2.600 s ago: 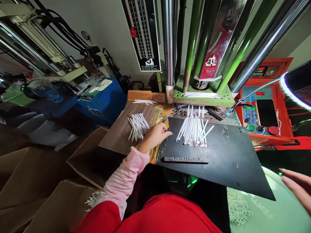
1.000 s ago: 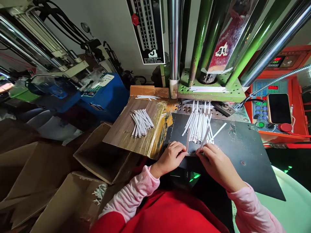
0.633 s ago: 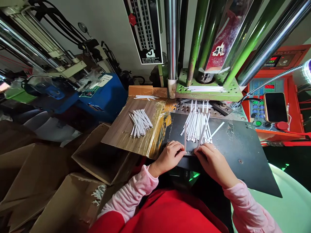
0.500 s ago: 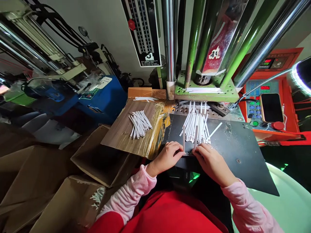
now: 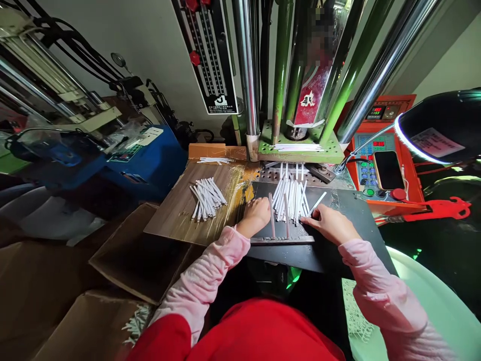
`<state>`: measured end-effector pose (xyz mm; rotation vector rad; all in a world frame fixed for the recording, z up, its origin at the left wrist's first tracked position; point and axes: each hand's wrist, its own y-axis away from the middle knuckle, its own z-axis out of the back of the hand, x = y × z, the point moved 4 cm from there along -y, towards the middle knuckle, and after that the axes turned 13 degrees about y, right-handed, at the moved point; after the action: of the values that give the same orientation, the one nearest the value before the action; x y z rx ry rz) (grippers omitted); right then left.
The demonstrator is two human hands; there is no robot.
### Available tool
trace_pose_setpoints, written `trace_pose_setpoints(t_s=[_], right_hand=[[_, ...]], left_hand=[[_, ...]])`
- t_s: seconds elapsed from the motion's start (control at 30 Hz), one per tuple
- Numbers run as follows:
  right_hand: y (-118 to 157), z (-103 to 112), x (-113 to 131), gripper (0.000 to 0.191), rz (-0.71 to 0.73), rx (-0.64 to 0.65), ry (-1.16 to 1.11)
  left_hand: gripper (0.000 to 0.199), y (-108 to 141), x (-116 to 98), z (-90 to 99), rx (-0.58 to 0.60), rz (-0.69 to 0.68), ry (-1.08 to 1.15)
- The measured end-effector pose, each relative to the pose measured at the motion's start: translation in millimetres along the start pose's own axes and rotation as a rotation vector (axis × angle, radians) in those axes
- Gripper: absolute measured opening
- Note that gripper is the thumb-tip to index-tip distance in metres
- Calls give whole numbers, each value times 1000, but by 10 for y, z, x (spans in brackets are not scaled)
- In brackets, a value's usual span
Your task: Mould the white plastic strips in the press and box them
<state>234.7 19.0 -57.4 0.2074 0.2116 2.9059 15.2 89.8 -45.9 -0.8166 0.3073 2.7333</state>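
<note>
My left hand [image 5: 257,216] is closed, with bent fingers at the left side of a pile of white strips [image 5: 288,199]; whatever its fingertips hold is hidden. Thumb and forefinger of my right hand [image 5: 332,223] meet at the lower end of a loose white strip [image 5: 317,203], right of the pile. Between my hands, a slotted metal bar [image 5: 300,240] lies along the front of the black board [image 5: 341,250]. Two pale strips stand upright in it, a left strip [image 5: 272,218] and a right strip [image 5: 287,218].
A second bundle of white strips [image 5: 208,198] lies on the wood-grain board [image 5: 169,213] at left. Behind rises a press with a green plate [image 5: 300,155]. An orange control panel [image 5: 408,173] with a phone [image 5: 388,170] and a lamp [image 5: 436,130] stand right. Cardboard boxes [image 5: 124,250] sit lower left.
Both hands have left the upright strips at the bar. The left hand moved up beside the pile, the right hand out to the loose strip. The view has shifted somewhat rightward.
</note>
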Motion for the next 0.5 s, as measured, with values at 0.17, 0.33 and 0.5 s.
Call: trace_pose_setpoints(t_s=[0.17, 0.33, 0.5], right_hand=[[-13, -50, -76, 12, 69, -21, 33], [169, 64, -395, 16, 57, -221, 83], [473, 113, -436, 28, 129, -241, -218]], left_hand=[[11, 0, 115, 129, 18, -3, 40], [13, 146, 405, 443, 21, -45, 182], [14, 511, 480, 553, 71, -132, 713]])
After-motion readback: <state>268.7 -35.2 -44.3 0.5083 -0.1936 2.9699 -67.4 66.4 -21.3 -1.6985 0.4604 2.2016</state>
